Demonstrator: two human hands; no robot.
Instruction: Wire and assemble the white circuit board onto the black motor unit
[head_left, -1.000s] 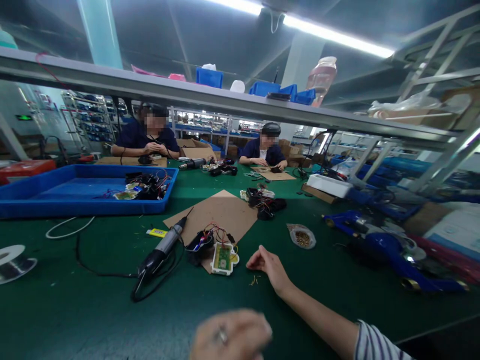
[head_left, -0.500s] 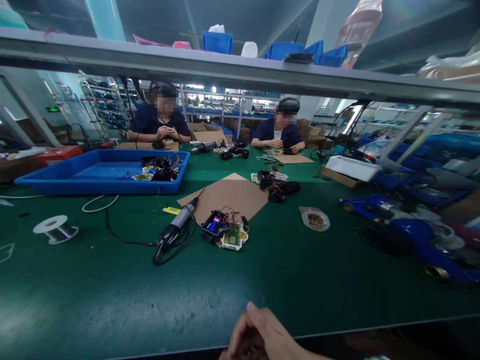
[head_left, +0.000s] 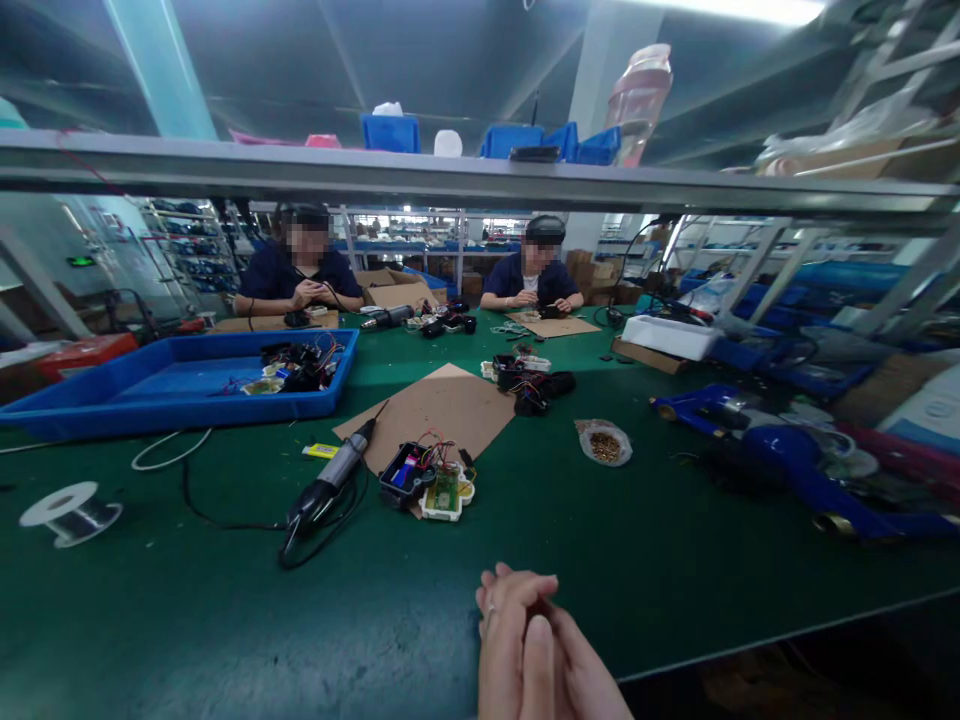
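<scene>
Pressing together, the left hand (head_left: 504,640) and right hand (head_left: 581,672) rest at the near edge of the green table (head_left: 187,620), fingers closed on each other, holding nothing. The circuit board assembly (head_left: 427,482) lies well apart, beside the soldering iron (head_left: 330,482).

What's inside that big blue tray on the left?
The blue tray holds a tangle of wired parts at its right end. Its near wall hides some of the floor.

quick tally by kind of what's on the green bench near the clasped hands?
Silver-grey soldering iron with black cord: 1
Open white-cased green circuit board assembly with loose wires: 1
Brown cardboard sheet: 1
Clear bag of small brass parts: 1
Spool of solder wire: 1
Blue plastic tray: 1
Total: 6
</scene>
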